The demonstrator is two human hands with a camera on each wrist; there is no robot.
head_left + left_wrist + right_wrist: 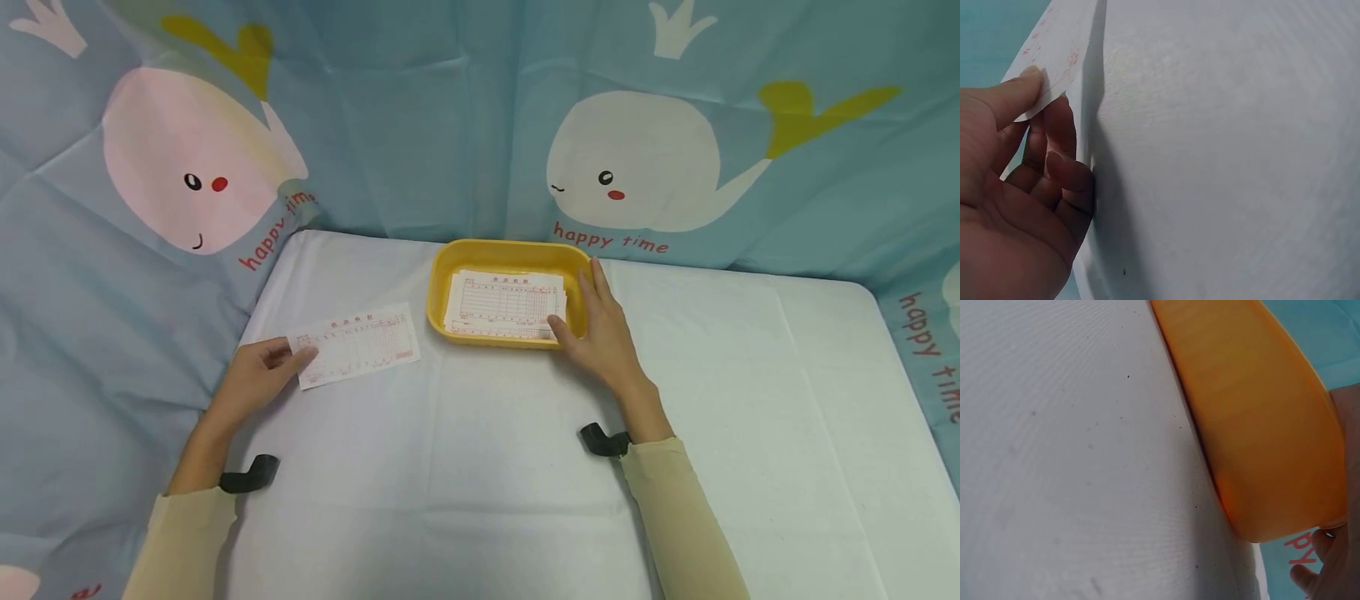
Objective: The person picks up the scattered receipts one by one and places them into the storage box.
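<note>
My left hand (258,375) pinches the left end of a white paper slip (360,346) between thumb and fingers. The slip carries a red printed form and is held over the left side of the table. In the left wrist view the thumb (1019,94) lies on top of its corner. A shallow yellow plastic tray (442,292) at the back middle contains a stack of similar printed slips (506,304). At the tray's right end my right hand (603,337) grips the wall, thumb reaching inside over the slips and fingers outside. The right wrist view shows the tray's outer side (1260,425).
A white cloth (510,467) covers the table. Blue curtains (420,125) with whale prints hang behind it and at both sides. A black band with a short stub (603,440) is on each wrist.
</note>
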